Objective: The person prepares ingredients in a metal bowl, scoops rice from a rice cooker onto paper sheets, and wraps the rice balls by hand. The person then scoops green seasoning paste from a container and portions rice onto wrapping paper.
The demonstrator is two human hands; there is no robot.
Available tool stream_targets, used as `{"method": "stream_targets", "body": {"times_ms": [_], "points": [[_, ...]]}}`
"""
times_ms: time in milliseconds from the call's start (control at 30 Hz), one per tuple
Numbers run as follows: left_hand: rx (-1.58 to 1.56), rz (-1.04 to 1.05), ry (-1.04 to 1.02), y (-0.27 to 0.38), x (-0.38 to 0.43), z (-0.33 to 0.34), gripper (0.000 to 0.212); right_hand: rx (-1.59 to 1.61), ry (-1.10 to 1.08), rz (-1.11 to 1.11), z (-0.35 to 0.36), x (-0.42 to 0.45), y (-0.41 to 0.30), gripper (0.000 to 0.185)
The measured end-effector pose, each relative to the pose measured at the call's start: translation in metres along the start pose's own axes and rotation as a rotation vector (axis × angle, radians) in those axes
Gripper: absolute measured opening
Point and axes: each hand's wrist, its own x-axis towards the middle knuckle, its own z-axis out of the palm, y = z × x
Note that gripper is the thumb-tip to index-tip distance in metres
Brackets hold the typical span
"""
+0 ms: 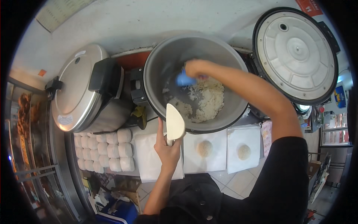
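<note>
My left hand (pixel 167 149) grips the handle of a cream plastic rice paddle (pixel 175 122), its blade upright at the front rim of a large open rice cooker pot (pixel 155 92). Inside the pot, my right hand (pixel 195 68) holds a blue scoop (pixel 185 79), blurred, above cooked rice (pixel 210 103) that lies on the pot's bottom. In front of the pot, one round portion of rice (pixel 205 148) sits on white paper sheets (pixel 190 165). Another round portion (pixel 244 152) rests on a second stack of paper (pixel 232 168) to the right. A further paper stack (pixel 145 156) lies beside my left wrist.
Rows of white wrapped bundles (pixel 112 149) stand at the left. Behind them is a closed rice cooker (pixel 78 89). The open cooker's lid (pixel 296 56) is raised at the right. A glass display case (pixel 36 156) borders the far left; a blue cooler (pixel 120 210) is below.
</note>
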Motion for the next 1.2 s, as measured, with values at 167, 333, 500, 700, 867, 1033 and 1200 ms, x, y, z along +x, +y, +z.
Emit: {"method": "stream_targets", "body": {"times_ms": [167,333,500,700,867,1033,1200], "points": [[-0.022,-0.064,0.038,0.01,0.008,0.014,0.081,-0.156,0.587,-0.608,0.038,0.038,-0.001,0.028],[-0.003,0.014,0.027,0.012,0.004,0.014,0.086,-0.193,0.157,-0.161,-0.026,-0.01,0.048,0.037],[-0.048,-0.03,0.031,0.005,0.003,0.015,0.086,-0.003,0.119,-0.029,0.01,-0.011,0.059,0.026],[0.005,-0.007,0.028,0.008,0.008,0.012,0.085,0.415,-0.223,0.176,0.024,0.0,0.071,0.035],[0.062,0.003,0.045,0.008,0.004,0.011,0.084,0.502,-0.441,0.124,0.092,-0.034,0.036,0.035],[0.081,0.044,0.067,0.001,0.003,0.012,0.083,0.452,-0.593,-0.042,0.076,-0.044,0.043,0.037],[0.041,-0.032,0.026,0.008,0.004,0.006,0.084,0.487,-0.552,-0.015,0.073,-0.035,0.029,0.033]]}}
